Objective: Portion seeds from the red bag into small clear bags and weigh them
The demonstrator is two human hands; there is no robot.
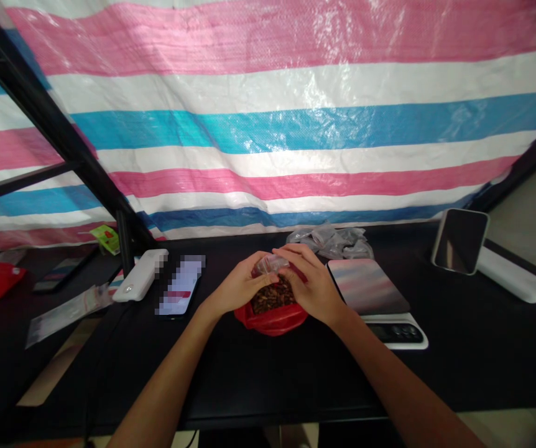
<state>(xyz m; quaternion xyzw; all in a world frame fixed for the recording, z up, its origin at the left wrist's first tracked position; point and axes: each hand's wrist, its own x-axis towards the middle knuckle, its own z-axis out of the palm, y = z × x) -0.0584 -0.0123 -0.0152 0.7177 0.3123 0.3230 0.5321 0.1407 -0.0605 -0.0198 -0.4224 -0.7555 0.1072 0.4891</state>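
A red plastic bag (272, 323) stands open on the black table, filled with small brown pieces (268, 300) whose kind I cannot make out. Just above them is a small clear plastic bag (271, 264), gripped from both sides. My left hand (242, 280) is closed on its left side, thumb pointing inward. On the other side, my right hand (312, 280) pinches it with curled fingers. Both hands hang over the red bag and hide part of its far rim. Whether the clear bag holds anything is not visible.
Right of the red bag sits a digital scale (370, 289); several clear plastic bags (337, 241) lie behind it. Left are a lit phone (181, 286) and a white power bank (142, 274). A small mirror-like stand (461, 241) is far right. Striped sheeting (296, 130) hangs behind the table.
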